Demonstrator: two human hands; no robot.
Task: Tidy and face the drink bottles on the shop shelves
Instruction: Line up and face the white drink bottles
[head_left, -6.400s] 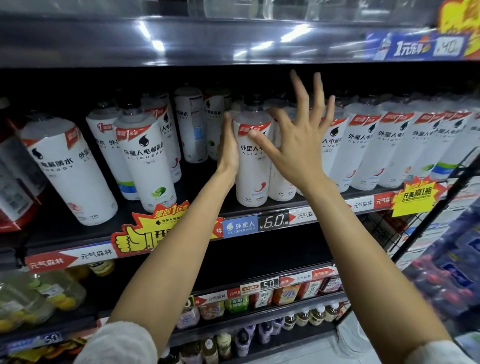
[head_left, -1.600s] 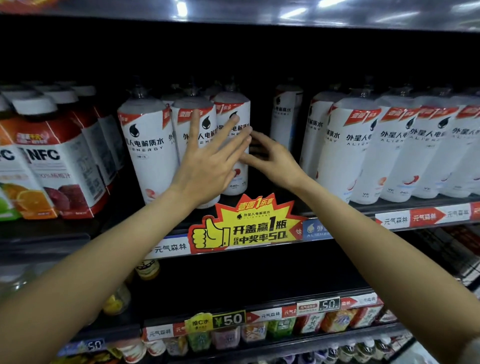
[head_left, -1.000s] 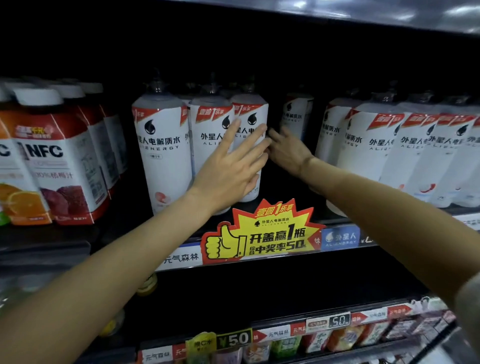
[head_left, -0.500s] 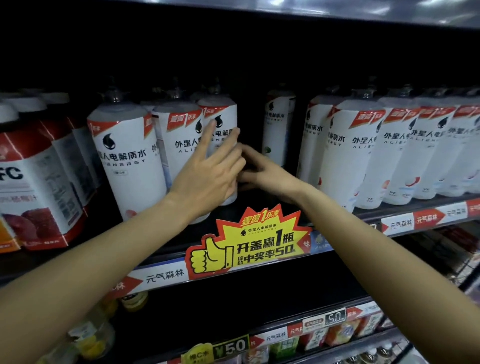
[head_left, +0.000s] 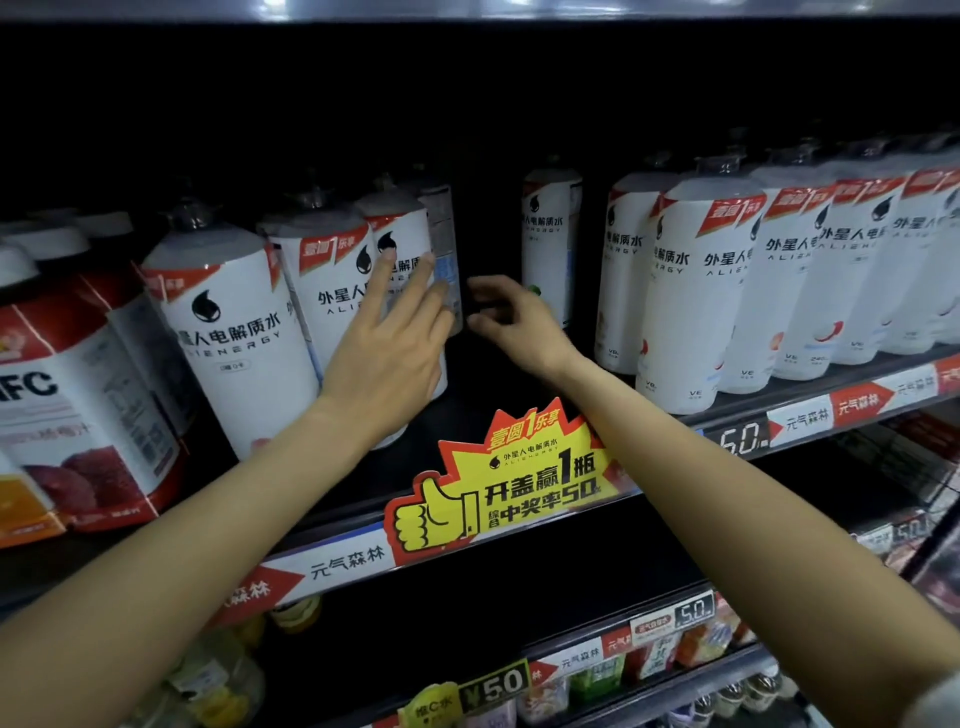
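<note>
1. Evidently facing is in hand: the left hand lies flat, fingers straight, against a white bottle at frame centre.
2. Beside it, the right hand hovers loosely curled, holding nothing.
3. Next, probably turn that bottle's label forward.

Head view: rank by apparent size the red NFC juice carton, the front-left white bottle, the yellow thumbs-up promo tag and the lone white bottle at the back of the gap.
1. Red NFC juice carton, partly cut off by the frame edge
2. Front-left white bottle
3. Yellow thumbs-up promo tag
4. Lone white bottle

The carton and front bottle sit nearest the camera, and the lone bottle far back, so true sizes remain unsure.
</note>
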